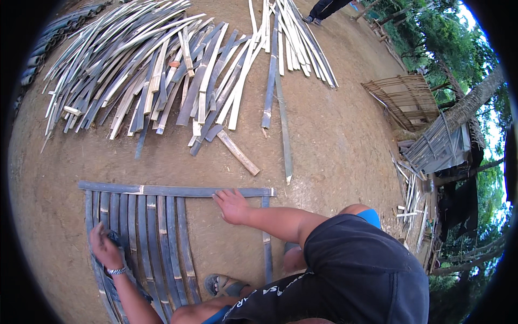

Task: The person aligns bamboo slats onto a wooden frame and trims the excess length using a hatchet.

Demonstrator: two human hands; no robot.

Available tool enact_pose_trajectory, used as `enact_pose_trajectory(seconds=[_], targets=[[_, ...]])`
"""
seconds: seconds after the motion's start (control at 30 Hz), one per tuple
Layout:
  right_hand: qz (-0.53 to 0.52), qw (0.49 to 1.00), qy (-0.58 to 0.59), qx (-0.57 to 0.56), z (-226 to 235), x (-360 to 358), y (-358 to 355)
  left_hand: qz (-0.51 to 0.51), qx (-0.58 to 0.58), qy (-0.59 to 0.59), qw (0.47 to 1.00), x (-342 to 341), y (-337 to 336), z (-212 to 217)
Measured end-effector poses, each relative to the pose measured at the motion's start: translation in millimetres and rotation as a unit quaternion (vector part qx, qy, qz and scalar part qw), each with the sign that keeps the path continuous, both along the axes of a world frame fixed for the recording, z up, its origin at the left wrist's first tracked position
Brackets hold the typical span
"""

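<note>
Bamboo slats (163,227) lie side by side on the ground, their far ends meeting a long dark bamboo crosspiece (172,190). My right hand (233,206) rests on this crosspiece right of its middle, fingers stretched out and nothing held. A single slat (267,243) runs down from its right end, apart from the others. Over the leftmost slats is my left hand (106,248), a metal bracelet at the wrist. Its fingers look bent and pressed together; whatever they hold is hidden. Beside and beneath that hand lies a dark, crumpled bag or cloth (120,243).
Beyond the frame, a short wooden-handled tool (237,153) with a dark head lies near a large pile of split bamboo (124,70). More strips (302,48) lie farther right. Another person's legs (325,9) show at the top. A woven bamboo panel (404,100) stands at right.
</note>
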State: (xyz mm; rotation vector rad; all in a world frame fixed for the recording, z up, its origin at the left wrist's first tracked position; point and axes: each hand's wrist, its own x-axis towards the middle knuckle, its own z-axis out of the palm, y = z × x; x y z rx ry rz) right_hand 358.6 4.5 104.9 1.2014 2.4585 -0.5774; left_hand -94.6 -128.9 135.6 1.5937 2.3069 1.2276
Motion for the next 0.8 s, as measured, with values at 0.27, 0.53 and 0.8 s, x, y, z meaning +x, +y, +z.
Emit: enact_pose_trajectory(seconds=[0.27, 0.53, 0.8], targets=[[-0.094, 0.989, -0.093, -0.07, -19.5, -28.4, 11.0, -0.197, -0.254, 0.027, 0.947, 87.8, 120.7, -40.0], [-0.03, 0.963, -0.24, -0.122, 8.4, -72.2, 17.6, -0.15, -0.351, 0.076, 0.921, 122.1, 172.3, -87.2], [-0.08, 0.94, -0.284, -0.172, 13.0, -85.7, 27.1, -0.123, -0.371, 0.019, 0.92, 137.6, 174.6, -104.8]])
